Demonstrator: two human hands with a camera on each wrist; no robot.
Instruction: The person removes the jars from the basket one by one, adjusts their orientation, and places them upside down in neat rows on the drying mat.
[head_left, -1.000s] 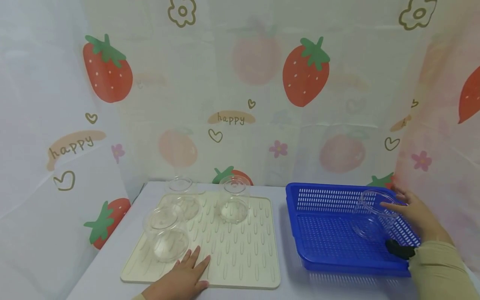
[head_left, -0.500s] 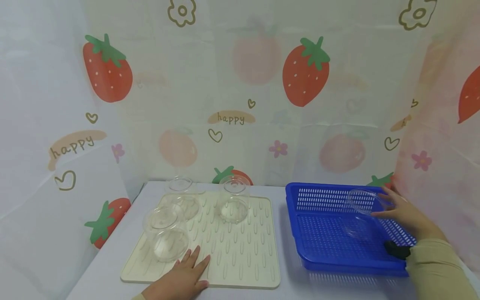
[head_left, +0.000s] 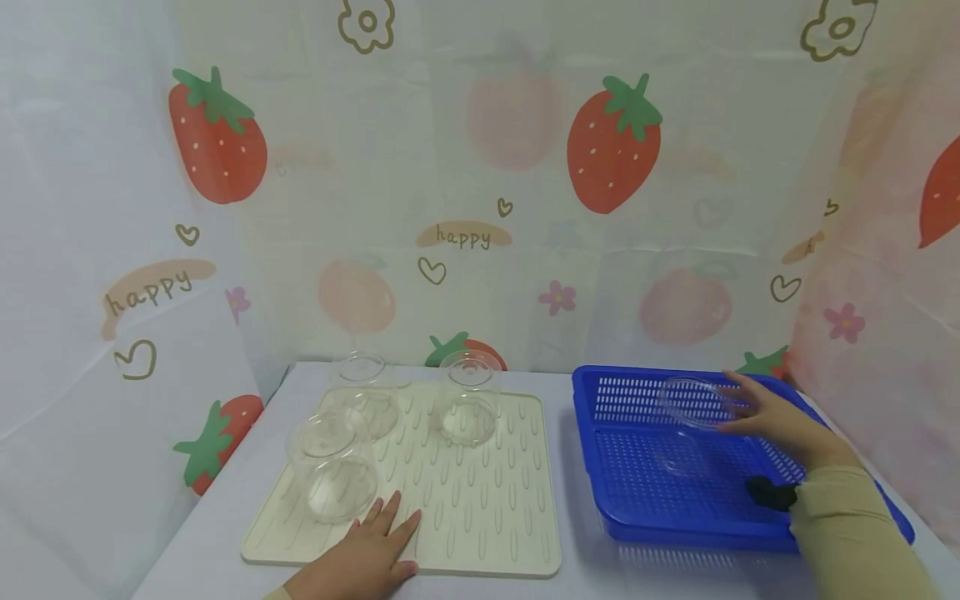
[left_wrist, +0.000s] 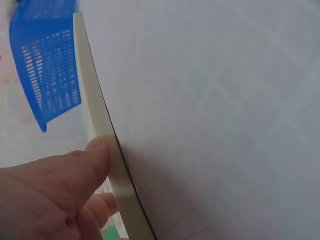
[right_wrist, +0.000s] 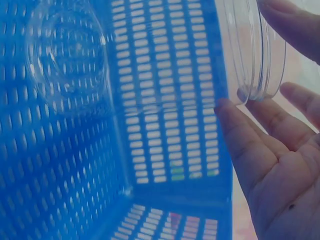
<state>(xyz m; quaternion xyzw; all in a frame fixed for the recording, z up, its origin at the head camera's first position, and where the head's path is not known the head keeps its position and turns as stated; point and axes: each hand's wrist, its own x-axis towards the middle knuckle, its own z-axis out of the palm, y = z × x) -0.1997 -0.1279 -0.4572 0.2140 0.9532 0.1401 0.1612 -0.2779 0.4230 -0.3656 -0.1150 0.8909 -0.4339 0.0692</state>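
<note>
My right hand grips a clear plastic cup near its wide rim, over the right-hand part of the blue basket. In the right wrist view, thumb and fingers stand around the rim of the cup, whose round base shows against the mesh. My left hand lies with fingers spread on the front edge of a cream ridged mat. Its thumb rests against the mat's edge in the left wrist view. On the mat, three clear cups stand upside down at the left and back.
A white-covered table carries the mat and the basket side by side, with a narrow gap between them. Behind rises a cloth backdrop printed with strawberries. A dark strap-like thing sits at the right wrist.
My right hand has moved left across the basket together with the clear cup. My left hand and the three cups on the mat have stayed where they were.
</note>
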